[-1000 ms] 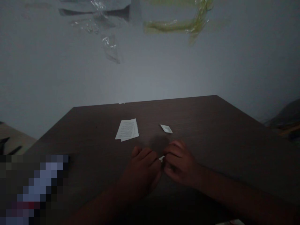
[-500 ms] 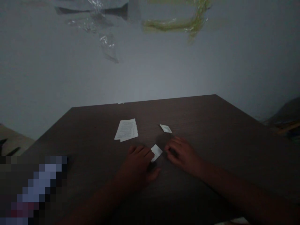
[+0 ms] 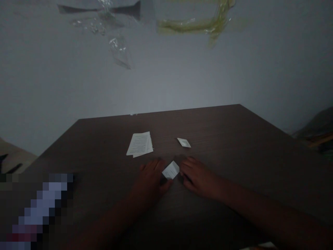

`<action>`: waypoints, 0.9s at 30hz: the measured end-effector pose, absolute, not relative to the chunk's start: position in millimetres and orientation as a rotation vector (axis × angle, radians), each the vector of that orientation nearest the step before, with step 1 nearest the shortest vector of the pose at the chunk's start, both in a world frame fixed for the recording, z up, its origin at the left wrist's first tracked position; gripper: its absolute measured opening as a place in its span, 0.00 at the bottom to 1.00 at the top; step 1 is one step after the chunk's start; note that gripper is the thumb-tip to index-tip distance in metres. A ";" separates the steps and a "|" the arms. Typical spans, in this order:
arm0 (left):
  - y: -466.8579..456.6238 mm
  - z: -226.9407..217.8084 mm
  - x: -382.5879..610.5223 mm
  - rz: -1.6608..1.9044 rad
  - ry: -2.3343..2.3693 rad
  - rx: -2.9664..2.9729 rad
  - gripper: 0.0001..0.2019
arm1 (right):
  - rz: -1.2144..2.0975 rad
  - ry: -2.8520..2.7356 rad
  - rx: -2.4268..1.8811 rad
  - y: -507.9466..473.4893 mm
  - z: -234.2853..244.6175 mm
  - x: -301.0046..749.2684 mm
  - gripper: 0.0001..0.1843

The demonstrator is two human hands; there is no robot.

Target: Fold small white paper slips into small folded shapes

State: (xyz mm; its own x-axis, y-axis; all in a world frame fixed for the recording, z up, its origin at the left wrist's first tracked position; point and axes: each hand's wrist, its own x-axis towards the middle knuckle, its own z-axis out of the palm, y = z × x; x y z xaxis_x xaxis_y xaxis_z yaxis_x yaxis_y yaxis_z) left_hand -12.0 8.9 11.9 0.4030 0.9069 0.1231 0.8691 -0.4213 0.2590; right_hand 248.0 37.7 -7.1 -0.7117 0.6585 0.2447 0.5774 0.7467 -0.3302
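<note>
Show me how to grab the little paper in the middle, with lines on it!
Probably pinch the little paper at its right corner, from the right: that corner points at the right grip, while the left grip has its thumb by the near corner.

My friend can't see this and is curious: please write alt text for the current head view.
A person's left hand and right hand flank a small creased paper on a dark table. Behind it lie printed sheets and, to their right, another small paper; yellow tape clings to the pale wall beyond.
</note>
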 end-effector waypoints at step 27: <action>7.8 -3.5 -19.6 0.629 1.417 2.577 0.27 | 0.260 -2.478 -0.923 40.0 -11.8 249.3 0.26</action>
State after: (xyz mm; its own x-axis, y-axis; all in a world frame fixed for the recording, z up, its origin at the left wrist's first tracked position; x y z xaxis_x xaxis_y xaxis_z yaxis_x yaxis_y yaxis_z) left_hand -19.6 7.8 -3.5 0.4707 0.8321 0.2934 0.7760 -0.5487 0.3110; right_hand 249.3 40.0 -11.8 -0.6575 0.6563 0.3700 0.5653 0.7544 -0.3337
